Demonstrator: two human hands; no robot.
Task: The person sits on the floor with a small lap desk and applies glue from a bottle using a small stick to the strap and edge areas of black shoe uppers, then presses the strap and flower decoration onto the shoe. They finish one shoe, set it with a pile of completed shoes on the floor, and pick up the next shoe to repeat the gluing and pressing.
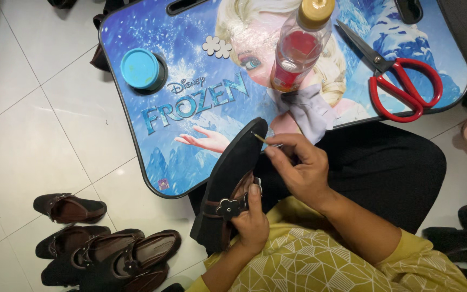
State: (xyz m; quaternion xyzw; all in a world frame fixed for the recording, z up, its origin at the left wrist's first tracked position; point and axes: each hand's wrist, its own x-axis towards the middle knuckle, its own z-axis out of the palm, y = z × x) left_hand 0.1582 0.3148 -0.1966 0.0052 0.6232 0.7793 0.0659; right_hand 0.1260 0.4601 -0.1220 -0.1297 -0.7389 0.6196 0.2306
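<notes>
The left hand (252, 227) is closed around a black shoe (228, 186) at its strap, thumb pressed beside a small flower ornament (227, 206); the shoe lies tilted over the lap, toe pointing to about 1 o'clock and overlapping the near edge of the lap table (190, 130). The right hand (298, 167), at 3 o'clock from the shoe, pinches a thin brush or stick (260, 139) whose tip meets the toe; what the tip carries cannot be told. To do this step well, the left hand should hold the shoe steady while the right makes short, light strokes confined to the toe. At 9 o'clock on the floor lie more dark shoes (98, 249). On the table stand a blue-lidded jar (140, 68) at 11 o'clock, a loose pale flower piece (217, 46) at 12 o'clock, and a clear bottle (298, 46) at 1 o'clock. Red-handled scissors (401, 81) lie at 2 o'clock, well apart from both hands.
</notes>
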